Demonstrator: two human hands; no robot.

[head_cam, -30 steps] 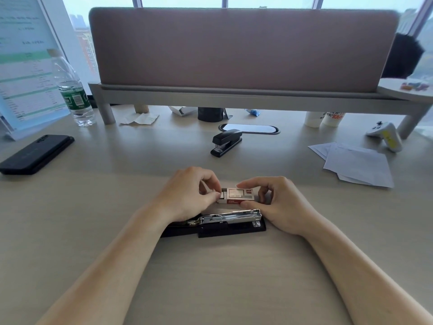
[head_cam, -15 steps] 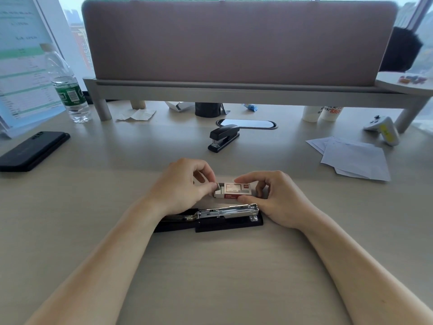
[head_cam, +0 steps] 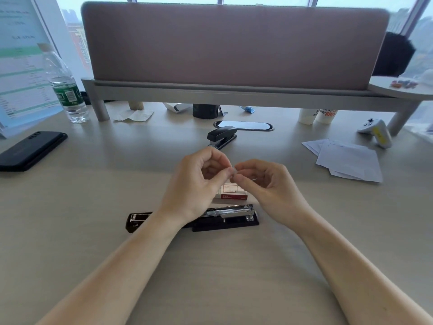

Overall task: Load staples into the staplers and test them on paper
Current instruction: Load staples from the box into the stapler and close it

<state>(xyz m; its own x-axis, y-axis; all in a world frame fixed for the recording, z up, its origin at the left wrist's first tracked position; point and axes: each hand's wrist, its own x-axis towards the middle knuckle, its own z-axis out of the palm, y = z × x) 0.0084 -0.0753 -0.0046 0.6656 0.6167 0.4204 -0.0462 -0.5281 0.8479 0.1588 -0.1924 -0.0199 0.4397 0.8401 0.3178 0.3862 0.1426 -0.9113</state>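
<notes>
We find no readable text: print on the staple box (head_cam: 233, 193), bottle label (head_cam: 66, 96) and cups (head_cam: 325, 113) is too blurred.

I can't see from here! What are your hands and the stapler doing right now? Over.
Both hands, left and right, pinch a small staple strip above the staple box. Open stapler waits below. Nothing in the way.

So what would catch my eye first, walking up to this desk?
Probably the two hands, left hand and right hand, raised mid-desk, fingertips pinching something tiny between them. Below them sit a small red staple box and a black stapler lying opened flat. Behind, a pink divider fills the view.
</notes>
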